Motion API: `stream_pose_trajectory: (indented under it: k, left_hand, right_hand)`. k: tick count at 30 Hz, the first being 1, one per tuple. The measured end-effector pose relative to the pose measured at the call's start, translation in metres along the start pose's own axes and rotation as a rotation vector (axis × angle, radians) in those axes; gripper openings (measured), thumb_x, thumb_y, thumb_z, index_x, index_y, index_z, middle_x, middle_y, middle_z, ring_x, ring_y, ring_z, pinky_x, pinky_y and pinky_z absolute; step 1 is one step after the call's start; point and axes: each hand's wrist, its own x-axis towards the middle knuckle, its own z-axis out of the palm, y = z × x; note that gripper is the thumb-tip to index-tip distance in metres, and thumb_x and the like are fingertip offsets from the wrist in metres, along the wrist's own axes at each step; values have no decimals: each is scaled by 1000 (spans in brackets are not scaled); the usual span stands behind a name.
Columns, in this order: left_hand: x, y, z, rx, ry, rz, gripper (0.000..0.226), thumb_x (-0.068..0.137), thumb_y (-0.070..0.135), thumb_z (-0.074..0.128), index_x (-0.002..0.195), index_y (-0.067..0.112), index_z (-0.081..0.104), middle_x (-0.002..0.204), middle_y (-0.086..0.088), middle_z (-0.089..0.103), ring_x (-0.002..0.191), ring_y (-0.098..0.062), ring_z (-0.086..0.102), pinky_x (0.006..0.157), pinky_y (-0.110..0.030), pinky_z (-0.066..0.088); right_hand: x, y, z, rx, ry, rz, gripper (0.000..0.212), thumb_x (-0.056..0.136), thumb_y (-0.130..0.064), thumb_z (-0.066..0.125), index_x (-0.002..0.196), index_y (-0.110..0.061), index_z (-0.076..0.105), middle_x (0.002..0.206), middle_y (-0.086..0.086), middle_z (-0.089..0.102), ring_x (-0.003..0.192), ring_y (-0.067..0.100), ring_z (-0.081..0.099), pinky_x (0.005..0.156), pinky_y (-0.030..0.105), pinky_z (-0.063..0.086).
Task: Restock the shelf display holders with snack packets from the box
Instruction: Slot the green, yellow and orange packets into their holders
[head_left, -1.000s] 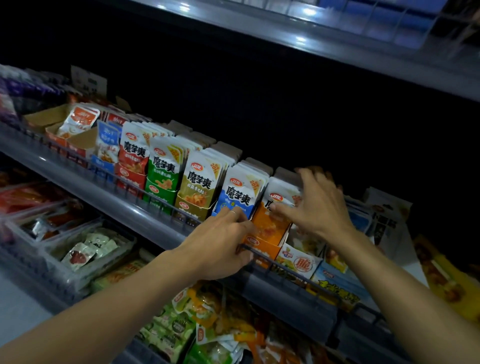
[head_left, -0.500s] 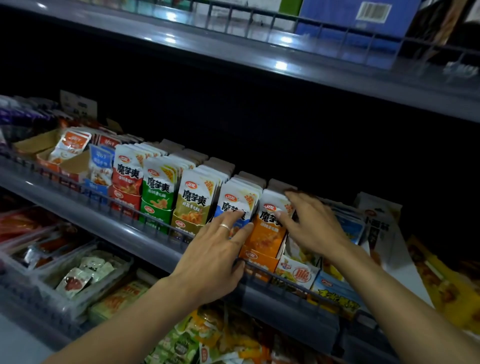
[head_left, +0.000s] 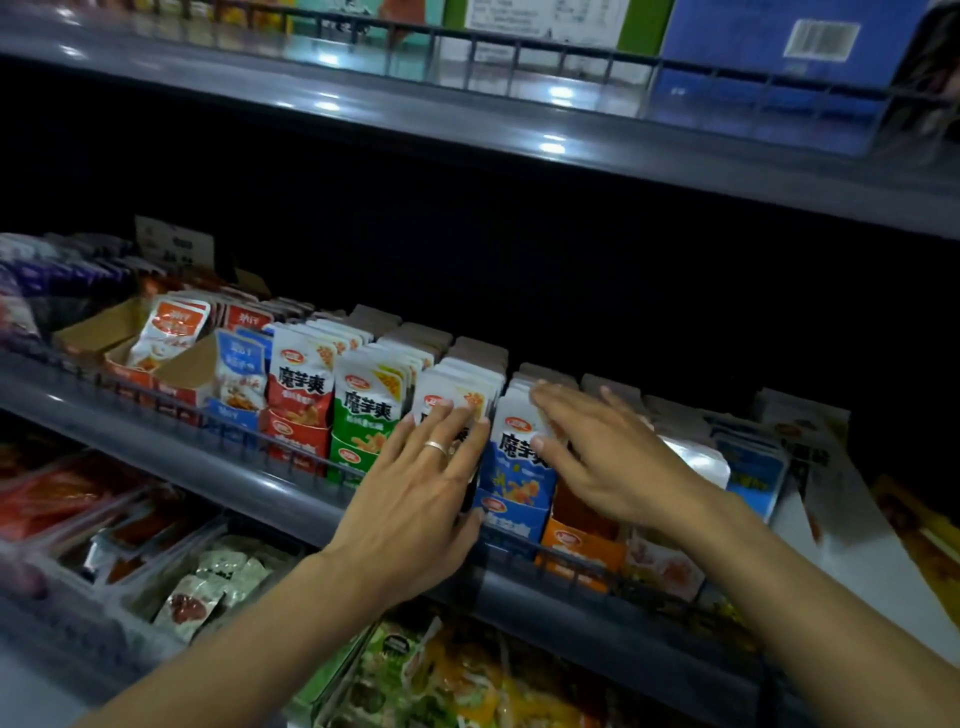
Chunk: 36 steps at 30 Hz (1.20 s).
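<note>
Middle shelf (head_left: 249, 470): wire rail along front edge, dark open room above the packet rows. Left hand (head_left: 415, 499), fingers straight, presses flat on the yellow-holder packets (head_left: 457, 389). Right hand (head_left: 608, 457), fingers spread, touches top of blue packets (head_left: 519, 457); neither grip encloses anything. Packets read "魔芋爽". Red packets (head_left: 301, 384) and green packets (head_left: 369, 410) stand leftward.

We see a grey shelf (head_left: 249, 480) with a low wire rail along its front — on it stand cardboard display holders (head_left: 511, 512) side by side, each packed with upright snack packets (head_left: 301, 382).
</note>
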Motion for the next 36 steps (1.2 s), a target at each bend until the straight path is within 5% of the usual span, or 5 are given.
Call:
stream_pose_trajectory:
  k: [8,16,25,31,36]
  left_hand:
    - [-13,-36,-7,-79,82,12,67,88,48,45,145,12,39,144,-5,49,139,-21,37,113,-34,22]
    - [-17,-72,5,-168,84,-85,75,96,58,28,154,12,21,160,-7,23,149,-20,16,119,-35,14]
    - [-30,-115,-3,-296,95,-115,72,96,61,20,152,17,30,155,-3,31,145,-18,22,118,-38,27]
    - [-24,-153,1,-354,74,-196,82,89,67,9,155,20,20,161,1,17,147,-14,12,118,-29,13]
    - [-19,-168,8,-336,39,-114,80,91,66,10,156,20,18,161,1,16,147,-14,10,119,-30,9]
  right_hand:
    - [30,-39,-6,34,-9,-17,64,101,-51,36,157,-25,18,164,-8,16,150,7,12,122,35,4]
    - [52,-61,-6,-87,-59,-14,65,99,-55,41,154,-26,24,159,-8,30,145,12,30,123,43,9]
    - [91,-114,-6,-5,-66,-98,60,103,-50,32,156,-23,22,163,-5,21,149,12,19,121,43,5]
    - [113,-128,2,-11,-93,-46,53,102,-49,38,144,-17,40,148,3,47,132,22,46,108,43,39]
    - [129,-139,4,-12,-73,-35,58,99,-50,44,146,-17,39,148,2,47,133,21,46,106,38,41]
